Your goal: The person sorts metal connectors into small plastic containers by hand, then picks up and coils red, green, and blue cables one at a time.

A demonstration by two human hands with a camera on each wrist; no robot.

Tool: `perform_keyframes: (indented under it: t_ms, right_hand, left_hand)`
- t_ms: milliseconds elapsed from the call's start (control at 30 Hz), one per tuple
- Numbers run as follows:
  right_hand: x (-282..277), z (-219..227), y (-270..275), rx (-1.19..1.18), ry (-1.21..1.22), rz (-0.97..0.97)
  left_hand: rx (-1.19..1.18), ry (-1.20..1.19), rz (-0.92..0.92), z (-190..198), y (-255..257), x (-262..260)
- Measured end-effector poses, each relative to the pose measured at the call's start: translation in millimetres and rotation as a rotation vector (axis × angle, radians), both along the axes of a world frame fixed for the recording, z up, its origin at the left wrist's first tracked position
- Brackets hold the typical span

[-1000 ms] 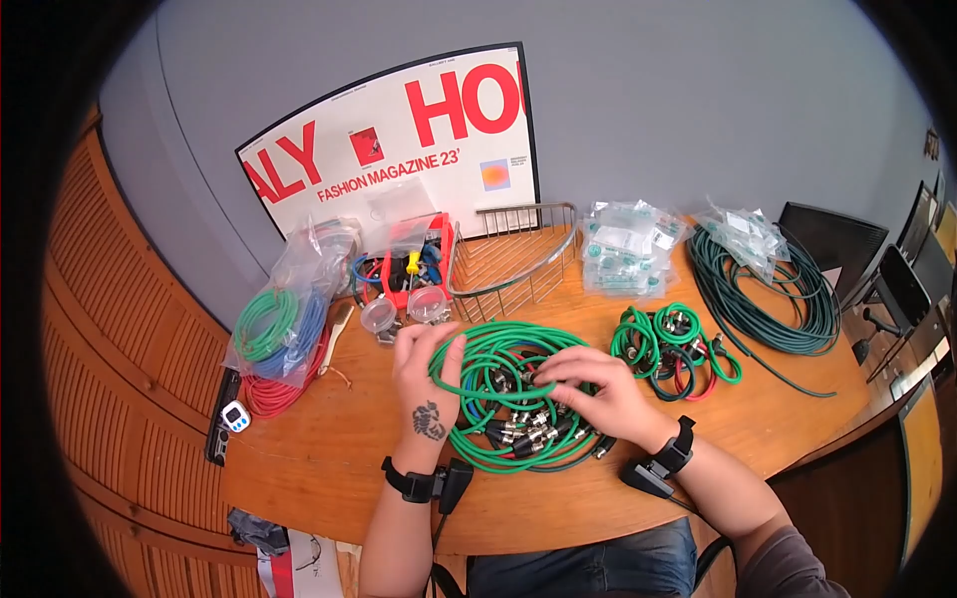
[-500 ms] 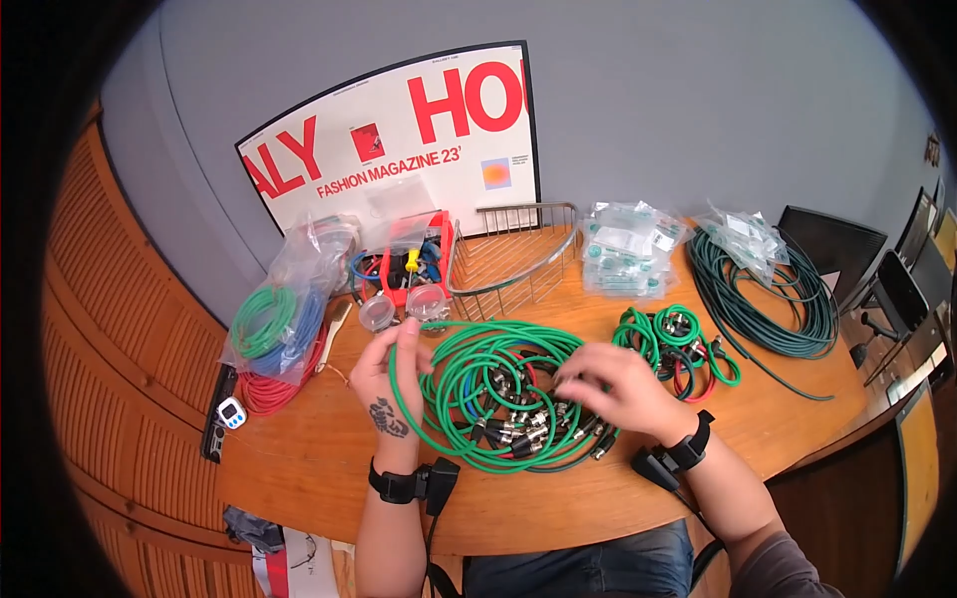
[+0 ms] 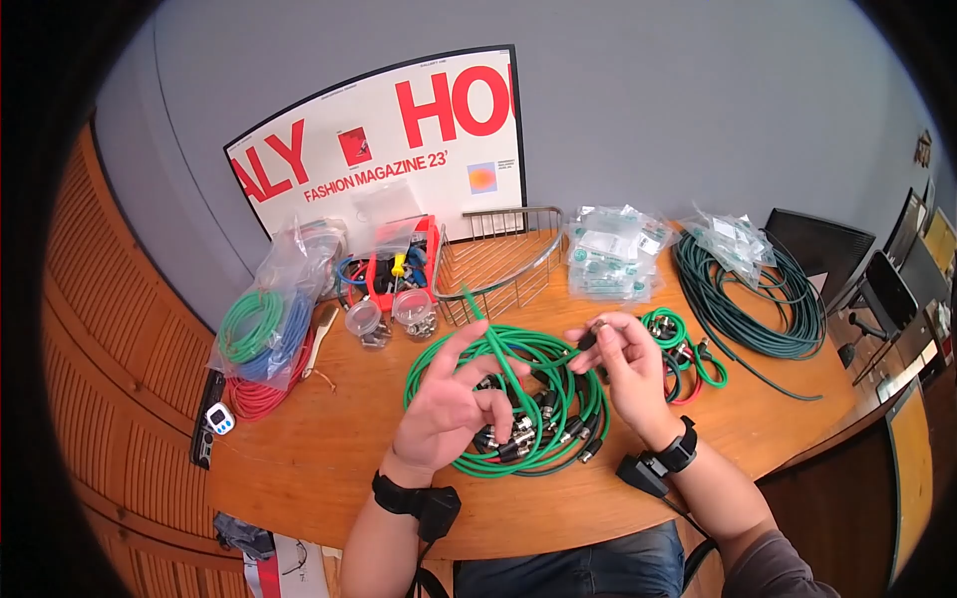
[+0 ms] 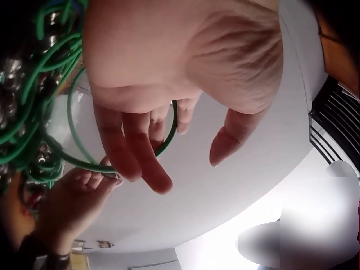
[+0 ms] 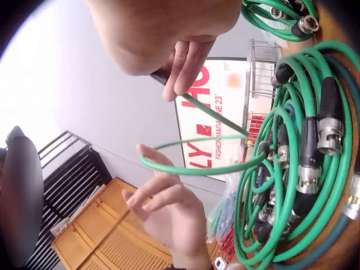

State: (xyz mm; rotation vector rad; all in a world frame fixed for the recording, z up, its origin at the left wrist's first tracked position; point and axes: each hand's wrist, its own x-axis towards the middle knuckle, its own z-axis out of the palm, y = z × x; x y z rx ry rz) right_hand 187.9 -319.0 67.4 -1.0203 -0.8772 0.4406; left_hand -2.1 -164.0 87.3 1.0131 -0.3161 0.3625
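My right hand, raised over the right side of the pile, pinches the dark connector end of a green cable. From there the cable curves out in a loop toward my left hand. That hand has its palm turned up and its fingers loosely spread; in the left wrist view the loop passes behind the fingers. Below both hands lies a tangled coil of green cables with black-booted metal BNC connectors.
Small bundled cables lie at right, before a large dark green cable coil. Behind stand plastic packets, a wire basket, a red box and two small clear tubs. Bagged cables are at left.
My left hand, earlier holding the green loop out at the left, has turned palm up with its fingers spread. My right hand has risen from the pile with the cable's connector end.
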Motion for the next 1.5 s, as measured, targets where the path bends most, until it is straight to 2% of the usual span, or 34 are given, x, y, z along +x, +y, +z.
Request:
perform_keyframes:
  t_ms: [167,233,267,333,400,467,533,600,633,667,733,767,800,867,900,933,1000,1067,1100,1200,1267,1333,1400,1500]
  right_hand:
    - [-3.8,-1.9,2.1,0.033,0.082,0.136]
    - [3.3,-4.5,1.5,0.122,0.207,0.171]
    - [6.3,-2.9,1.3,0.122,0.206,0.173]
    - [13.8,1.8,-0.1,0.228,0.386,0.179]
    - [25.6,4.8,-5.2,0.267,0.449,0.196]
    - [38.9,7.5,-9.1,0.378,0.652,0.244]
    - [50.6,9.0,-13.4,0.398,0.734,0.220]
    - [61.0,7.0,-16.1,0.497,0.837,0.346]
    - [60.2,9.1,-16.7,0.482,0.832,0.315]
    - [59.3,8.8,-16.0,0.486,0.831,0.311]
    - [56.6,10.0,-14.3,0.475,0.810,0.343]
    - [53.4,12.4,-13.8,0.439,0.819,0.323]
    - [52.4,12.3,-14.0,0.442,0.818,0.320]
    - [48.6,10.7,-14.0,0.313,0.691,0.383]
    - [42.2,14.0,-13.1,0.231,0.648,0.318]
    - [36.5,16.2,-11.1,0.231,0.648,0.320]
    - [28.3,18.4,-7.9,0.090,0.494,0.137]
    - [31.0,12.7,-6.4,0.069,0.452,0.124]
    - [34.1,10.2,-7.7,0.028,0.438,0.184]
    - [31.1,8.1,-6.3,-0.002,0.455,0.271]
    - [26.8,7.7,-3.5,-0.086,0.466,0.174]
    - [25.9,3.4,-0.6,-0.083,0.466,0.178]
    - [26.8,-1.0,1.0,-0.131,0.270,0.093]
    - [24.7,-0.7,2.0,-0.157,0.210,0.077]
  left_hand:
    - [0.001,0.097,0.028,0.9,-6.1,3.8]
    - [0.129,0.278,-0.017,-3.8,-4.8,1.5]
    - [0.129,0.277,-0.014,-2.6,-4.8,1.4]
    - [0.526,0.563,-0.090,2.0,-7.5,1.8]
    - [0.521,0.603,-0.086,-0.7,-12.8,0.2]
    - [0.705,0.716,-0.074,-6.3,-10.9,2.7]
    - [0.774,0.642,-0.002,-11.7,-8.4,5.7]
    - [0.831,0.555,0.284,-26.6,-2.5,10.5]
    - [0.877,0.353,0.458,-31.6,-1.5,14.9]
    - [0.879,0.352,0.454,-33.7,-0.5,15.9]
    - [1.007,0.334,0.901,-32.3,1.4,17.3]
    - [1.045,0.346,1.014,-30.7,2.0,18.5]
    - [1.047,0.344,1.010,-30.1,3.8,18.3]
    - [0.818,0.508,0.920,-30.2,7.9,16.2]
    - [0.688,0.533,0.890,-32.1,7.3,16.4]
    - [0.688,0.534,0.892,-33.4,8.2,16.2]
    - [0.654,0.388,0.894,-34.9,10.0,15.2]
    - [0.582,0.386,0.878,-31.2,9.7,14.1]
    - [0.511,0.382,0.861,-29.5,9.8,14.1]
    - [0.584,0.393,0.966,-32.6,8.3,20.6]
    - [0.556,0.375,0.965,-32.6,5.3,21.8]
    - [0.529,0.356,0.962,-33.7,3.7,21.9]
    - [0.626,0.395,0.985,-36.4,3.6,22.0]
    - [0.733,0.487,0.958,-41.5,9.0,21.8]
